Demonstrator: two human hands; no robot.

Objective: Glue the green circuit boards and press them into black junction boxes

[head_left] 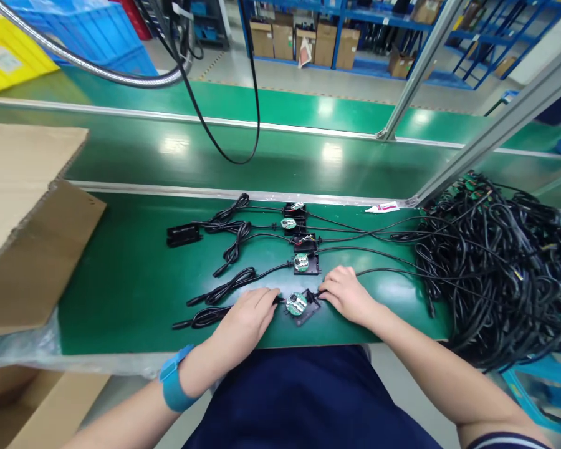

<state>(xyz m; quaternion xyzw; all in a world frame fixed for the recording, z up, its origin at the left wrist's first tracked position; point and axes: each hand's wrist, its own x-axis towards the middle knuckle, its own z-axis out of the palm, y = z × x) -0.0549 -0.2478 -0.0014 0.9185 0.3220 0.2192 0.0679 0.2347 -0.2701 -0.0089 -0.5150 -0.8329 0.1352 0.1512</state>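
Green surface [131,280] is carrying four wired black housings [314,266], none covered; left hand [249,317] and right hand [348,296] are pinching cables [281,300] either side of fifth housing's [309,313] circuit board [296,304], near-edge middle; cable heap [490,268] is sitting untouched at right edge.

Round green circuit board [296,304] over askew black housing [307,316], black cables [209,317] either side, by desk's near edge [336,337]

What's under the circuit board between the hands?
Part of a black housing shows under the circuit board, past its right and lower edges. Whatever the circuit board covers can't be seen.
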